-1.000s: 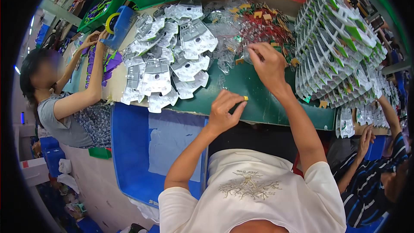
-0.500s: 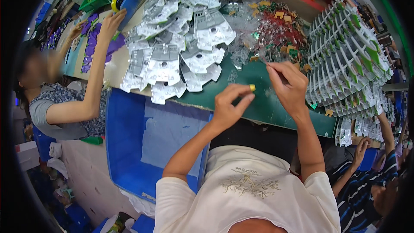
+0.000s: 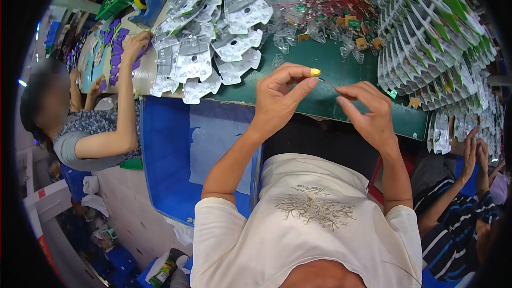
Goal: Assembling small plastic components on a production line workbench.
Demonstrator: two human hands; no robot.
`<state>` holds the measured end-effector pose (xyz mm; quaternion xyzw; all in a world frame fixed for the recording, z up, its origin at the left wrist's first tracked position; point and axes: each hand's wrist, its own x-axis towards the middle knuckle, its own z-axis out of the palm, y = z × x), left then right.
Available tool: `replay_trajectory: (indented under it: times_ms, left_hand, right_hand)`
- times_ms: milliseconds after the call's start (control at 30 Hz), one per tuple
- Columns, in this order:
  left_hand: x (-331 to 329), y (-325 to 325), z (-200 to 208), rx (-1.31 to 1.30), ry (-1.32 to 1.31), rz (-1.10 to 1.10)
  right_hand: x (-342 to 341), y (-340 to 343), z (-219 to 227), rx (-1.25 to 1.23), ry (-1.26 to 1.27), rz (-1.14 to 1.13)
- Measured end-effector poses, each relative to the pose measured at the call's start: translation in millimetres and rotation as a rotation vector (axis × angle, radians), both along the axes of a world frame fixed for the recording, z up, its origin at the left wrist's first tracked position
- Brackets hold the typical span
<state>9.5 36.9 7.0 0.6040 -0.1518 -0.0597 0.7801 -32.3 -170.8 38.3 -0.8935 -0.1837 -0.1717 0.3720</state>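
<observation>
A thin reddish wire [image 3: 328, 83] stretches between my two hands above the green table edge. My left hand [image 3: 277, 93] pinches its one end between thumb and index finger; a yellow cover [image 3: 315, 72] sits on that index fingertip. The other end is in the closed fingertips of my right hand [image 3: 370, 108]. Whatever is attached at the ends is too small to make out. Beyond my hands lies a heap of clear plastic pieces [image 3: 285, 37], mixed with red wires [image 3: 346, 2] and small tan boards [image 3: 361, 43].
Grey-white molded panels [image 3: 194, 61] are piled at the left on the green table [image 3: 309, 53]. Stacked panels with green edges [image 3: 426, 37] rise at the right. Below the table edge stands a blue bin [image 3: 168, 154]. Co-workers sit on both sides, one beside a blue tape dispenser [image 3: 154, 0].
The view has shifted. My right hand has come down from the heap to meet my left, and the wire now spans both hands. The left co-worker's hand has left the tape dispenser.
</observation>
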Motion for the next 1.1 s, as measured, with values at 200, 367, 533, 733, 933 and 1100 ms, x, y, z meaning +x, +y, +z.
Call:
replay_trajectory:
  times_ms: [200,367,533,733,933,1100]
  left_hand:
    - [-11.7,-24.1,2.4,0.025,-0.024,0.031]
    - [-11.4,-29.1,-3.3,0.073,-0.005,0.065]
    - [-13.8,-28.0,-12.8,0.16,0.012,-0.002]
    - [-15.9,-7.6,-9.7,0.038,0.388,-0.234]
    - [-0.8,12.1,-18.5,-0.291,0.859,-0.51]
    - [36.4,17.3,4.4,0.412,0.067,-0.164]
  right_hand:
    - [1.2,13.3,-6.6,0.458,0.15,-0.037]
    - [-0.2,13.6,-5.5,0.27,0.033,-0.069]
    - [-3.3,8.6,-6.3,0.236,0.139,-0.061]
    - [2.0,-3.8,-24.6,0.438,0.418,0.127]
    - [12.4,13.0,-33.4,0.649,0.492,0.296]
    - [15.5,3.1,-18.0,0.552,0.358,0.017]
